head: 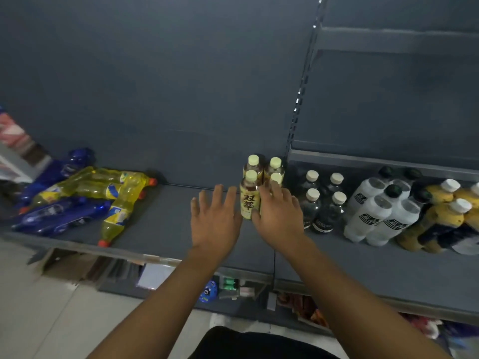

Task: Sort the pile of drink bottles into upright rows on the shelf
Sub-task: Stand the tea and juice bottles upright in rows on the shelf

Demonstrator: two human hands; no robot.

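Note:
Several tea bottles (250,196) with pale yellow caps stand upright in two rows at the middle of the grey shelf (168,224). My left hand (215,218) is spread flat just left of the front tea bottle, holding nothing. My right hand (278,213) rests against the front right tea bottle, fingers loosely around it and hiding most of it. A pile of yellow bottles (114,193) and blue bottles (57,213) lies on its side at the shelf's left end.
Right of the tea stand upright rows of dark bottles with cream caps (324,203), white bottles (381,216) and yellow-and-navy bottles (445,218). A slotted upright post (298,104) divides the shelf bays. Lower shelves hold small goods (228,286).

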